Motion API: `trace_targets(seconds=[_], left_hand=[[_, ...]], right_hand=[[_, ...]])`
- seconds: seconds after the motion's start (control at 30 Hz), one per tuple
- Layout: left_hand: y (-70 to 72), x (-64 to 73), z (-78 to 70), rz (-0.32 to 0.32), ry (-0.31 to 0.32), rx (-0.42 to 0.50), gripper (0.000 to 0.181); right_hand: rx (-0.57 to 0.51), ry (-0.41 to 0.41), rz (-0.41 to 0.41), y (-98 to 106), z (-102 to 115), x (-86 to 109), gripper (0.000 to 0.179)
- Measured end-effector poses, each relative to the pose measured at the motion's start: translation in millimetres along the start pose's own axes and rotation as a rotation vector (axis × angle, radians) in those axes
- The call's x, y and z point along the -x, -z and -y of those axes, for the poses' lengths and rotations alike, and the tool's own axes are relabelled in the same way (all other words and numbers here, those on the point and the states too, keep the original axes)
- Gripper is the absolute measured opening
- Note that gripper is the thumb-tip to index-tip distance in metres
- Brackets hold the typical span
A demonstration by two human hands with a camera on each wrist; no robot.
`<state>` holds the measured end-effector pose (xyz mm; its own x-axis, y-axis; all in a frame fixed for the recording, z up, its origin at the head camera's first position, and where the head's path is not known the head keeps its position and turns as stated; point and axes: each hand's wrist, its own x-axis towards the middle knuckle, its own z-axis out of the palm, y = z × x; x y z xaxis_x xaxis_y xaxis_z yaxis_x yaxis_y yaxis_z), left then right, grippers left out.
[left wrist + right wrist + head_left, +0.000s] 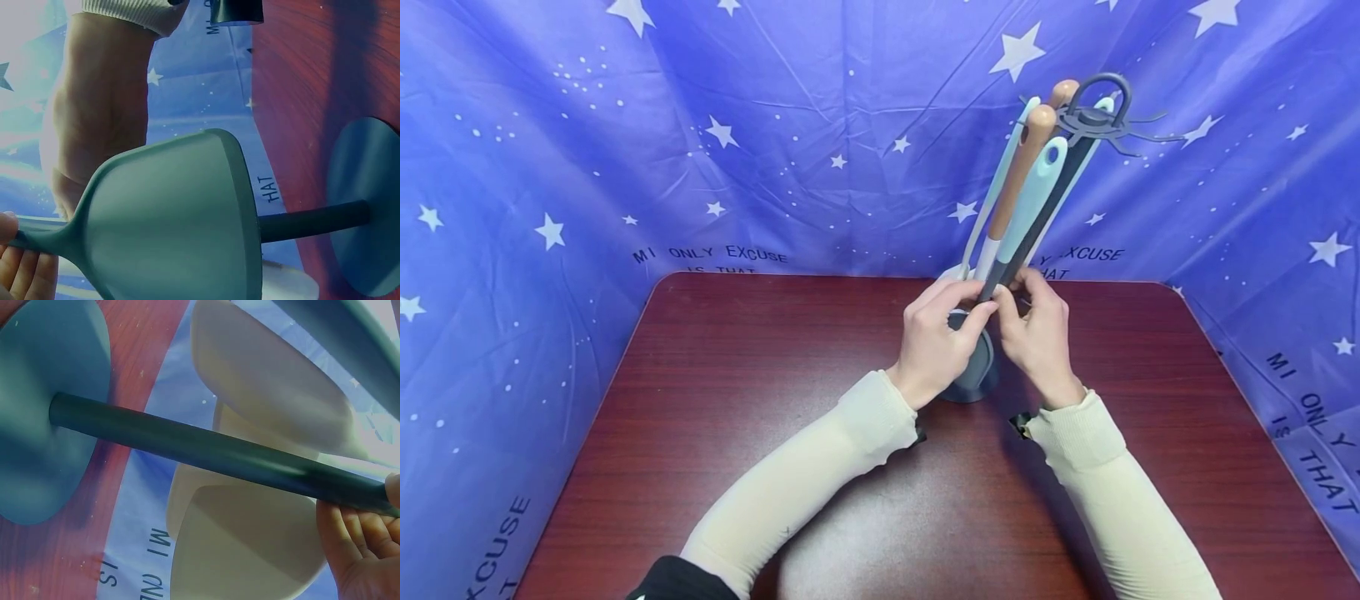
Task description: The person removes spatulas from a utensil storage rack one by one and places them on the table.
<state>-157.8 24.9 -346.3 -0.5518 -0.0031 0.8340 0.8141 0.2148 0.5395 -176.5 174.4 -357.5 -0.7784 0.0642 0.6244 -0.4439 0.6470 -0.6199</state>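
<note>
A dark utensil stand [1093, 123] has a hooked, looped top, a slim post [206, 447] and a round base [50, 469] on the table. My left hand [936, 342] pinches the neck of a turner with a light-blue handle [1033, 196]. Its broad grey-green blade [169, 212] hangs in front of the post in the left wrist view. With curled fingers, my right hand [1037, 337] grips the stand's post. Around the post hang other utensils with light-blue and brown handles [1017, 179]; pale utensil heads [269, 375] show behind it in the right wrist view.
The dark red wooden table [760, 358] extends on both sides of the stand. A blue curtain [850, 167] with white stars and lettering hangs around its back and sides.
</note>
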Motion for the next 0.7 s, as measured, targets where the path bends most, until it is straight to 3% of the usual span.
trace_targets(seconds=[0.7], left_hand=[[45.3,34.7,8.0,0.021,0.079,-0.053,0.016]], right_hand=[[-0.014,-0.022,-0.007,-1,0,-0.1,0.013]])
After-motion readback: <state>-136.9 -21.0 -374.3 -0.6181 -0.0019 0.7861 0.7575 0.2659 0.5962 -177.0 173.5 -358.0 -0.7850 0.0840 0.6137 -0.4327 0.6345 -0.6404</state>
